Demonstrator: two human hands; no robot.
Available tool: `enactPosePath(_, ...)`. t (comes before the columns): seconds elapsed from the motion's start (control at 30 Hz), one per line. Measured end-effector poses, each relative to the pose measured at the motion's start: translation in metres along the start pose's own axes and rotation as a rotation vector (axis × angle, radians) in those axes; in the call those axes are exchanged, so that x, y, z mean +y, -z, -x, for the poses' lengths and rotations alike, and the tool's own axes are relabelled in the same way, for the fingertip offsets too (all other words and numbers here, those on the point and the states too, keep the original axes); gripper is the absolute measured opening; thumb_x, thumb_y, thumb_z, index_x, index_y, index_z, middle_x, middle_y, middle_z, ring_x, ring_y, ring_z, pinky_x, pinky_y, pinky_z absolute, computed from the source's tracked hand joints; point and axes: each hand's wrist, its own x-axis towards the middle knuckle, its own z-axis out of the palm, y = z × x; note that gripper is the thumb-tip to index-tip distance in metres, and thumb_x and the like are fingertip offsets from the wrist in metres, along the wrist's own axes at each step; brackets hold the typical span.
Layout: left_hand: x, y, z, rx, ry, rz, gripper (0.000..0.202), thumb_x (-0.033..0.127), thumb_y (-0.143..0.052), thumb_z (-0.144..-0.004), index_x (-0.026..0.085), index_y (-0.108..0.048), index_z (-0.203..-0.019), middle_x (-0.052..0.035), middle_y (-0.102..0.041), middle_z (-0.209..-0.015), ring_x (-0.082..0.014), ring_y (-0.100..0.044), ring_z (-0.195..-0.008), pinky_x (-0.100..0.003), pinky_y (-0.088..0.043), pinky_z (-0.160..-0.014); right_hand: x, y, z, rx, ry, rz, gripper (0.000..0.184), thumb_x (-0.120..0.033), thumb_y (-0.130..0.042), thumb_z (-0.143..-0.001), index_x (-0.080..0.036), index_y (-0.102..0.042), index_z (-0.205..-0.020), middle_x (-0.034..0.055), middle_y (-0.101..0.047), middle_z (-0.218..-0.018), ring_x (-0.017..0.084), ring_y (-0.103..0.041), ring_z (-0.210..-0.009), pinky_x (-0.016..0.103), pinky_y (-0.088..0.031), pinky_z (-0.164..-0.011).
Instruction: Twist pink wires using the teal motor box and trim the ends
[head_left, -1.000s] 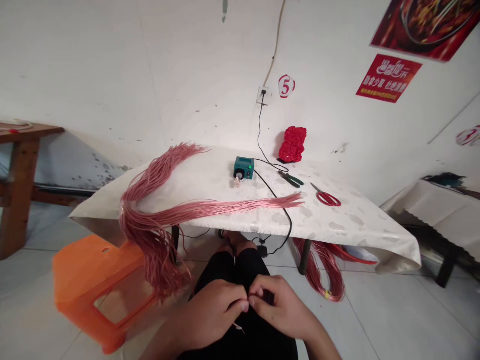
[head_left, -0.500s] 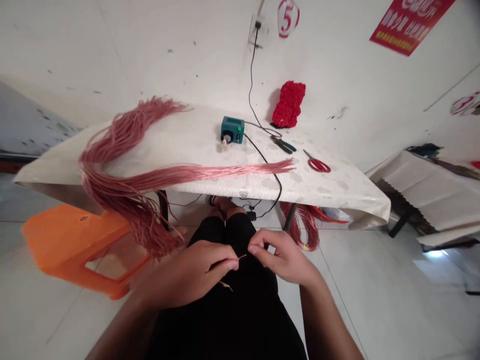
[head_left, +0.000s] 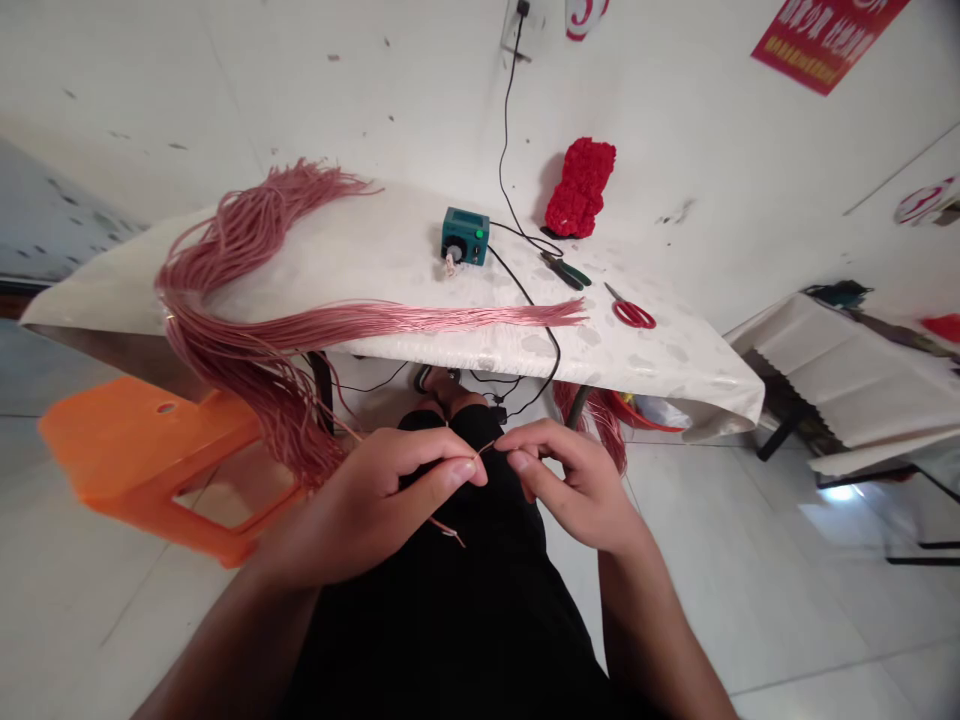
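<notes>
Over the black-clad lap at 6 o'clock, the left hand and right hand each pinch one thin pink cord strand between thumb and forefinger, with the fingertips nearly meeting. It seems best to hold the short span taut with the grips close together, so the loose tail toward 7 o'clock cannot slip. The big pink cord bundle lies at 10 o'clock.

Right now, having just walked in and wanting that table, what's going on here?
A seated person pinches one thin pink cord between the left hand and right hand, above their lap. A large bundle of pink cords lies across the table and hangs off its left edge. The teal box, pliers and red scissors lie on the table, untouched.
</notes>
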Motion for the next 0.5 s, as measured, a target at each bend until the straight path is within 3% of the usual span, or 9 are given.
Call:
enactPosePath(0.1,0.007,0.0,0.001,0.021,0.012,0.016,0.021,0.019,-0.054,-0.096,0.025,-0.073,-0.089,0.0079,-0.074,-0.082,-0.006,-0.066,-0.074,-0.012,-0.051,-0.074,-0.002,0.0,0.003,0.028,0.012,0.012,0.015,-0.023,-0.06,-0.096,-0.027,-0.07,-0.107,-0.0041,-0.059,-0.074,0.007,-0.056,-0.059,0.022,-0.045,-0.055)
enactPosePath(0.27,0.024,0.007,0.0,-0.005,0.079,0.11,0.022,0.024,-0.053,-0.096,0.024,-0.072,-0.086,0.0053,-0.069,-0.079,-0.0064,-0.061,-0.067,-0.009,-0.048,-0.055,-0.01,0.002,0.003,0.071,0.046,0.025,0.015,-0.023,-0.062,-0.095,-0.027,-0.069,-0.108,-0.0053,-0.056,-0.068,0.008,-0.056,-0.058,0.022,-0.046,-0.055)
enactPosePath(0.5,0.035,0.01,0.003,-0.087,0.118,0.202,0.025,0.027,-0.051,-0.098,0.02,-0.07,-0.085,0.005,-0.061,-0.067,-0.0037,-0.046,-0.05,-0.01,-0.039,-0.043,-0.017,0.002,0.003,0.074,0.095,0.0,0.019,-0.025,-0.064,-0.094,-0.025,-0.067,-0.113,-0.0062,-0.054,-0.067,0.008,-0.055,-0.056,0.022,-0.044,-0.052)
